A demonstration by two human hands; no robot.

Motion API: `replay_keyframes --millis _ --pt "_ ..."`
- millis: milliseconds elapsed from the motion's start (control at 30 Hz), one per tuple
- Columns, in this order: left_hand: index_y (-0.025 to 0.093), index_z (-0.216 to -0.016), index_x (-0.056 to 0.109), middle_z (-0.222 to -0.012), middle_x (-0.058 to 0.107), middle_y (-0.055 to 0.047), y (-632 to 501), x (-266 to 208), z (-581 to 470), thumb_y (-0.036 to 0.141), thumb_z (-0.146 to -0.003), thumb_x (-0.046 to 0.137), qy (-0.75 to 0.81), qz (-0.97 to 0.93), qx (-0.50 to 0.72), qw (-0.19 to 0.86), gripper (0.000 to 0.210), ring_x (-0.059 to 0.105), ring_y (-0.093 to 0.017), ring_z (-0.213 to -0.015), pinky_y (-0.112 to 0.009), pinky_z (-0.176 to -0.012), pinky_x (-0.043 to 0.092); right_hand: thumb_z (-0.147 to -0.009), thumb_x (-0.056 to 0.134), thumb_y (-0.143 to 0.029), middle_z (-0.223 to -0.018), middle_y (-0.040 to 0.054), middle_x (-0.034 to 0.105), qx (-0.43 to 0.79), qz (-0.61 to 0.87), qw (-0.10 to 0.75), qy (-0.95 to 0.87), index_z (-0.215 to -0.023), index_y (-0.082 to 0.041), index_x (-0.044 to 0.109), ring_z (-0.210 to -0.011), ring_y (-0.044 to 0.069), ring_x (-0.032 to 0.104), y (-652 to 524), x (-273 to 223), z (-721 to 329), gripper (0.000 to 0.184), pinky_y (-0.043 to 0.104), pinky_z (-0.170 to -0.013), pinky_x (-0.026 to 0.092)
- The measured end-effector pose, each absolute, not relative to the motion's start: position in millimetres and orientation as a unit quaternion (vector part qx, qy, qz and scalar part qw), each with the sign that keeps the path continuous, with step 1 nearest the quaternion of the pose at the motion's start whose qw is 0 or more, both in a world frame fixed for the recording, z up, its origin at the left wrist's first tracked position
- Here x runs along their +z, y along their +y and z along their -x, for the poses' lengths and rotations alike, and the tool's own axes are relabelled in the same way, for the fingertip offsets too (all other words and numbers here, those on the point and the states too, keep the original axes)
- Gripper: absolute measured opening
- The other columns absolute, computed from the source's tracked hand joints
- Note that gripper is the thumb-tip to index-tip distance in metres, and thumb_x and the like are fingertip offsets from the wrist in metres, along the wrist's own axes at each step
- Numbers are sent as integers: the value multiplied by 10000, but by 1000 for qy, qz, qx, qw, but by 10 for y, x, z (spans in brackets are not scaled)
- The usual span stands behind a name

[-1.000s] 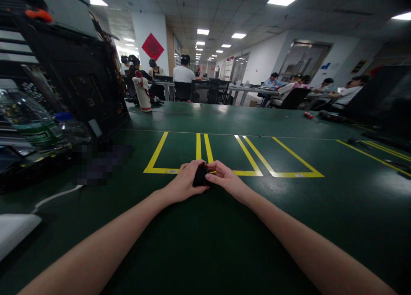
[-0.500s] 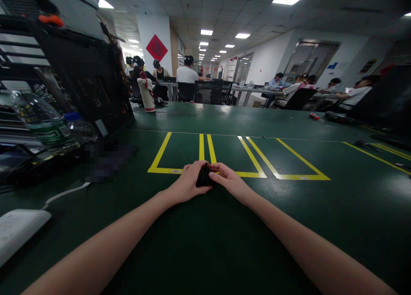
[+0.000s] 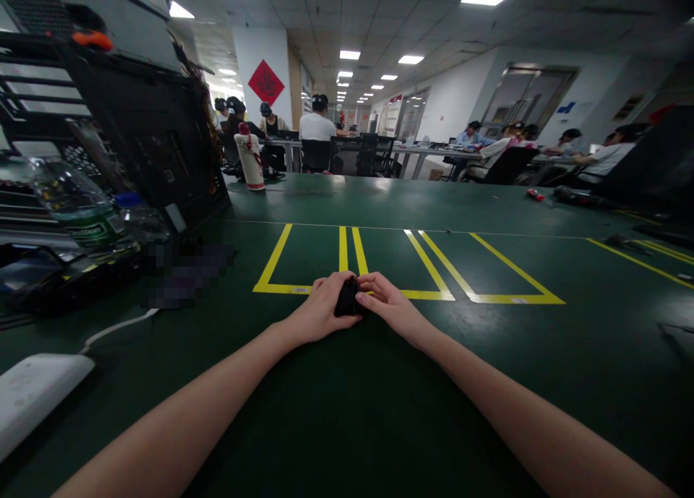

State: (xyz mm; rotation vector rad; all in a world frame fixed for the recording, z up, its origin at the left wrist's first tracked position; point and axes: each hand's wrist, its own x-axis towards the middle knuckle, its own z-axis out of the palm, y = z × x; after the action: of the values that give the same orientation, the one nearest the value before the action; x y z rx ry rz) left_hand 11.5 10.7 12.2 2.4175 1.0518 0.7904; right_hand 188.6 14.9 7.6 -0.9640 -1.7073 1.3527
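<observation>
A small black object point(image 3: 347, 300) is between my two hands on the green tabletop; its exact kind cannot be made out. My left hand point(image 3: 321, 304) is wrapped round its left side, with the thumb at the near edge and the fingers over the far edge. From the right, my right hand point(image 3: 387, 304) pinches at the object's right edge with thumb and fingertips. Part of the black object is hidden behind the left fingers. Just beyond both hands run strips of yellow tape point(image 3: 428, 295) stuck on the table.
At left stand a black computer case point(image 3: 157, 144), a clear plastic bottle point(image 3: 81, 202) and a white power strip point(image 3: 40, 397) with a cable. A white and red bottle point(image 3: 251, 162) is at the table's far edge. Several people sit at desks beyond.
The whole view has shifted slightly to the right. Both hands keep nearly the same hold on the black object, which looks slightly turned.
</observation>
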Motion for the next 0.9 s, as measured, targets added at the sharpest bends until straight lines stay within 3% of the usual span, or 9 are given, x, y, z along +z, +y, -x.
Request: replay_keyframes --millis 367,533,767,900 --pt "219 -1177 291 -1117 451 -60 146 54 -117 303 -689 628 359 -870 297 158 599 443 -223 -1032 -410 -926 327 -760 532 -324 -948 11 522 542 359 374 -662 -921 -225 466 -911 149 525 134 87 -1886 200 362 -847 407" --pt "231 -1184 281 -1140 442 -61 133 73 -119 315 -705 611 373 -864 291 171 588 440 -235 -1037 -421 -905 351 -771 515 -321 -982 25 501 531 371 361 -671 -1008 -233 455 -937 155 509 155 72 -1883 260 373 -865 401" --pt "222 -1180 283 -1125 447 -66 143 54 -112 299 -698 616 369 -866 293 167 590 447 -241 -1025 -433 -905 347 -700 611 -253 -983 17 499 575 316 359 -664 -976 -232 425 -958 156 507 158 72 -1925 333 376 -869 409" --pt "232 -1178 283 -1137 438 -65 134 77 -117 300 -698 614 368 -864 294 176 587 440 -246 -1039 -448 -908 338 -756 539 -310 -974 16 504 558 343 367 -660 -954 -231 444 -942 152 514 136 87 -1906 233 377 -869 406"
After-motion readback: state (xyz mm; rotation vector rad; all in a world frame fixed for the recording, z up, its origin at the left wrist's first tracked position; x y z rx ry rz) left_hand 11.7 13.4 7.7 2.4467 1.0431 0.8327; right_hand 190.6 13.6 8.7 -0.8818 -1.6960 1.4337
